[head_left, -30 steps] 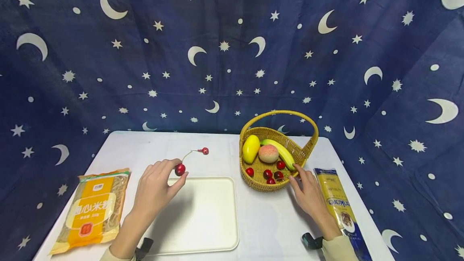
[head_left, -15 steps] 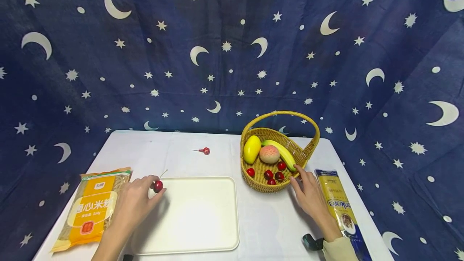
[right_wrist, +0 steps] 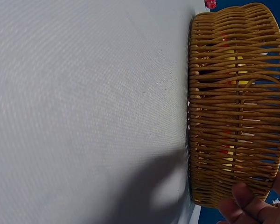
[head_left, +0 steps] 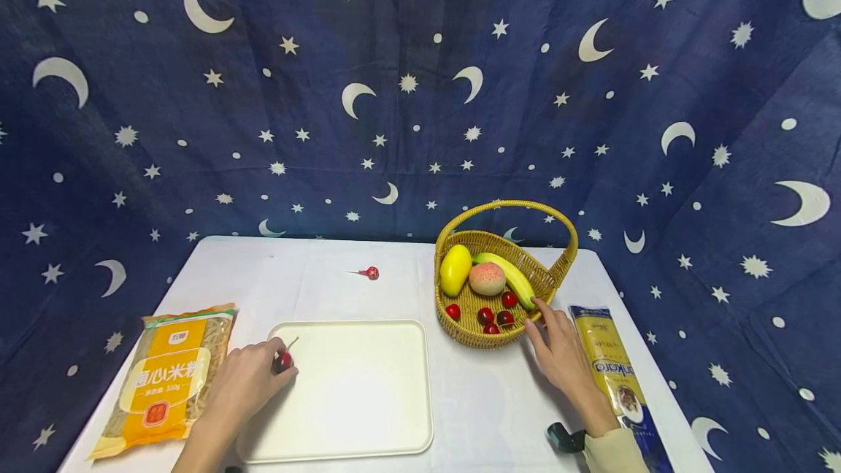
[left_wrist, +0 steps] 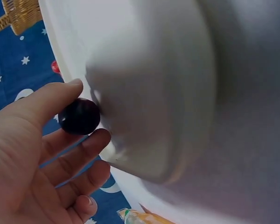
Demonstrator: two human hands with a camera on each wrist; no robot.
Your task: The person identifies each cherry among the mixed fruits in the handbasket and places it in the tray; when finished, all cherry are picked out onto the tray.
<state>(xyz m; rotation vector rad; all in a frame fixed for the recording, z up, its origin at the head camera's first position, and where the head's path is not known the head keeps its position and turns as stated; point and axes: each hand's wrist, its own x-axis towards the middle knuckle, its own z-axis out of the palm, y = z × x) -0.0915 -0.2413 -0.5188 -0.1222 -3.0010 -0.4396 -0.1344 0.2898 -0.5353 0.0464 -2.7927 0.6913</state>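
Head view: the left hand (head_left: 239, 385) pinches a cherry (head_left: 283, 362) between its fingers, the tray (head_left: 355, 389) beneath them; the right hand's (head_left: 563, 356) fingers hold the basket's (head_left: 479, 339) rim. Left wrist: cherry beside the thumb tip. Right wrist: wicker against the fingertips.

Head view: the left hand (head_left: 246, 382) covers part of the round dark-red cherry (head_left: 283, 362) and part of the left edge of the cream rectangular tray (head_left: 358, 393). The picture's bottom edge cuts off the blue-and-gold plastic packet (head_left: 626, 385) along the white desk's (head_left: 486, 414) right edge; its smallest print is illegible. Right wrist view: the right hand (right_wrist: 256, 212) is cropped; the fruit (head_left: 488, 279) inside the brown wicker basket (right_wrist: 238, 107) shows through the weave only as indistinct patches.
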